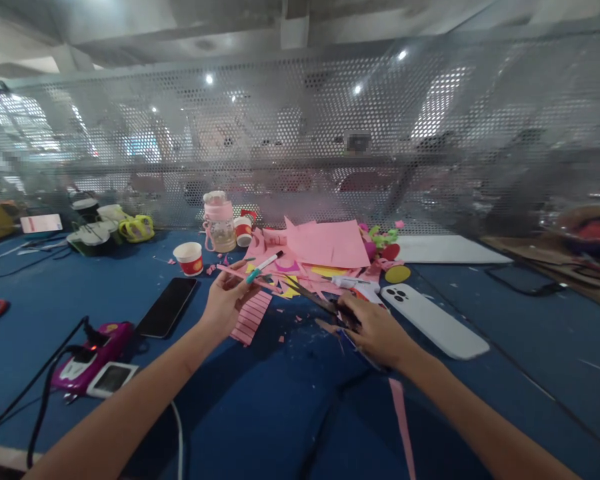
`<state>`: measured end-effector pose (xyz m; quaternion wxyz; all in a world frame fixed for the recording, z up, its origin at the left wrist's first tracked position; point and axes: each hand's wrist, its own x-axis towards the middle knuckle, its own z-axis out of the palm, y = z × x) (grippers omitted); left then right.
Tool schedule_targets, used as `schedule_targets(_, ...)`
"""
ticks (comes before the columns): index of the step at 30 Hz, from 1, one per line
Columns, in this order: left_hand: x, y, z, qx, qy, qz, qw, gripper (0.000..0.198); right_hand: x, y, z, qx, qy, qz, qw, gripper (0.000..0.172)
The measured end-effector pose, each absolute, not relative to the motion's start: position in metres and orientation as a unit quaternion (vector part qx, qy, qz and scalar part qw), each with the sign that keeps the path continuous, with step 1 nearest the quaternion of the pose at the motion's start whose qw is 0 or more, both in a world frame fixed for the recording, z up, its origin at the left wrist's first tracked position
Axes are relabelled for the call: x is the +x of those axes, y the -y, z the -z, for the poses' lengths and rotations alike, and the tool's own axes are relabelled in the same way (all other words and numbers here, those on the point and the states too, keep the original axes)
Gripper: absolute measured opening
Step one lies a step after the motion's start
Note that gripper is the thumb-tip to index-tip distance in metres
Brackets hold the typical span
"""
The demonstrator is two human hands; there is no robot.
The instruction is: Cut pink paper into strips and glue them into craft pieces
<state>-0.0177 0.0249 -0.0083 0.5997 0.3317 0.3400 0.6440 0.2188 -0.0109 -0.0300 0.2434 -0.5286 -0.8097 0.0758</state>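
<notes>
My left hand (225, 300) is closed on a teal and white pen (264, 267), whose dark end points up and away. A thin pink paper strip (233, 271) also lies at its fingers. My right hand (377, 327) grips dark scissors (310, 294) by the handles, with the blades pointing left toward the left hand. Below the left fingers a pink paper with drawn lines (253, 317) rests on the table. Behind both hands spreads a heap of pink sheets (325, 243) and cut scraps. A white glue gun or similar tool (350, 283) lies by the scissors.
A black phone (167, 308) and purple power strip (93, 357) lie left; a white phone (435, 321) lies right. A paper cup (189, 259) and pink-topped bottle (220, 223) stand behind. A long pink strip (403, 427) lies near my right forearm. A perforated screen (300, 147) borders the table.
</notes>
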Motion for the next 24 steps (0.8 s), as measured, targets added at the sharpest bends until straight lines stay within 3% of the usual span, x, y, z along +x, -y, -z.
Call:
schedule_targets(6,-0.0176,-0.0255,0.0069,0.317,-0.324,-0.649,0.611,0.03,0.2163,0.0142,0.0307,-0.522,0.829,-0.071,0.187,0.03)
schedule_targets(24,-0.019,-0.026,0.0056,0.333,-0.327,-0.633,0.618,0.043,0.2139,0.0169,0.0334,-0.515,0.839,-0.053,0.169,0.028)
